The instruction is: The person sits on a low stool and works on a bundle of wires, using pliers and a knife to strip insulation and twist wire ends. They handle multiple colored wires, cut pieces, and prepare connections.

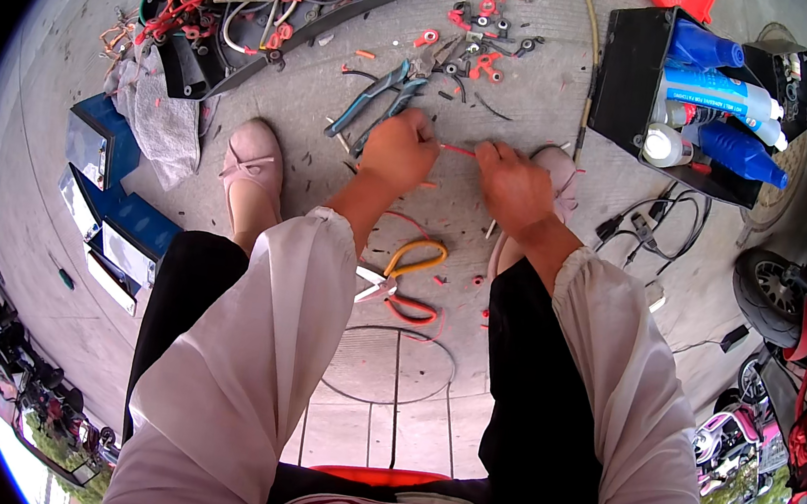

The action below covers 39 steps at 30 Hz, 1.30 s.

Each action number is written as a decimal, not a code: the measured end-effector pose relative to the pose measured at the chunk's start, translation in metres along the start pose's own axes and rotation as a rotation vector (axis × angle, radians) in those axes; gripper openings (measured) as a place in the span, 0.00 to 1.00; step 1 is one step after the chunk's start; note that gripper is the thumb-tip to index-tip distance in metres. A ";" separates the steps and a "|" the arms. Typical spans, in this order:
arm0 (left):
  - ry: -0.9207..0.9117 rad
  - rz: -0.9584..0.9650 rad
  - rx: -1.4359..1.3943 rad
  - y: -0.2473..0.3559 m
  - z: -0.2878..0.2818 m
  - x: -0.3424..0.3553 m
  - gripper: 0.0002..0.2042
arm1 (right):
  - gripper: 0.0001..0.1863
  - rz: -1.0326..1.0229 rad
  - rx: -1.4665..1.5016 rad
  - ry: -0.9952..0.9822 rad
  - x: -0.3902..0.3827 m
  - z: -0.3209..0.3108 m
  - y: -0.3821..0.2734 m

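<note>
Between my two closed hands a short red wire is stretched. My left hand grips its left end and my right hand pinches its right end; the fingertips are partly hidden. Just beyond my left hand lie blue-and-black pliers, jaws pointing away. Nearer to me on the concrete are scissors with one yellow and one orange handle loop. Several red and black terminal connectors are scattered ahead of my hands, with wire scraps around them.
A black tray heaped with wires and connectors stands far left. At the right, a black bin holds blue and white bottles. A grey cloth and blue boxes lie left, a black cable right. My shoes flank my hands.
</note>
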<state>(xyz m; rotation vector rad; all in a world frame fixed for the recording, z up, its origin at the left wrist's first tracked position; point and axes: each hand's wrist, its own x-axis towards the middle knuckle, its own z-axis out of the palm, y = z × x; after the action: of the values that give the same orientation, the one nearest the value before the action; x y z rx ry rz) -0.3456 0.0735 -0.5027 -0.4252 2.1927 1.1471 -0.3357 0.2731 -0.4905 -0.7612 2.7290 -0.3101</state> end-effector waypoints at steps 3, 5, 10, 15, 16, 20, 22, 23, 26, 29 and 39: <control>-0.006 0.051 -0.023 0.004 -0.001 0.002 0.05 | 0.09 0.005 -0.020 -0.049 0.001 -0.002 -0.001; 0.010 0.115 0.011 0.007 0.003 0.003 0.05 | 0.15 0.046 -0.031 -0.123 0.001 -0.003 -0.002; -0.043 0.207 0.080 0.007 0.006 0.007 0.05 | 0.16 0.073 0.016 -0.047 0.001 -0.005 -0.001; -0.046 0.205 0.099 0.008 0.006 0.012 0.05 | 0.17 0.064 0.069 -0.013 0.000 -0.009 -0.001; -0.040 0.203 0.099 0.007 0.007 0.013 0.06 | 0.17 0.071 0.073 -0.023 0.000 -0.009 -0.001; 0.038 0.140 0.210 0.011 0.015 0.018 0.07 | 0.16 0.086 0.085 -0.042 0.000 -0.011 0.000; 0.083 0.099 0.257 0.015 0.019 0.020 0.07 | 0.15 0.087 0.097 -0.043 0.001 -0.012 -0.001; 0.104 0.078 0.283 0.015 0.020 0.021 0.07 | 0.15 0.090 0.106 -0.044 0.002 -0.012 -0.001; 0.097 0.079 0.293 0.015 0.020 0.023 0.07 | 0.13 0.117 0.111 -0.070 0.004 -0.012 -0.002; -0.016 -0.022 0.245 0.020 0.016 0.025 0.12 | 0.12 0.121 0.123 -0.069 0.006 -0.013 -0.003; -0.053 -0.059 0.271 0.023 0.009 0.028 0.11 | 0.09 0.088 0.105 -0.067 0.012 -0.011 -0.006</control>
<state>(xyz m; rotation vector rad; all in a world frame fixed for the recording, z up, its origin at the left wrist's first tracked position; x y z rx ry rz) -0.3760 0.0941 -0.5105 -0.3362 2.2329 0.8058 -0.3461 0.2635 -0.4815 -0.6109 2.6510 -0.3970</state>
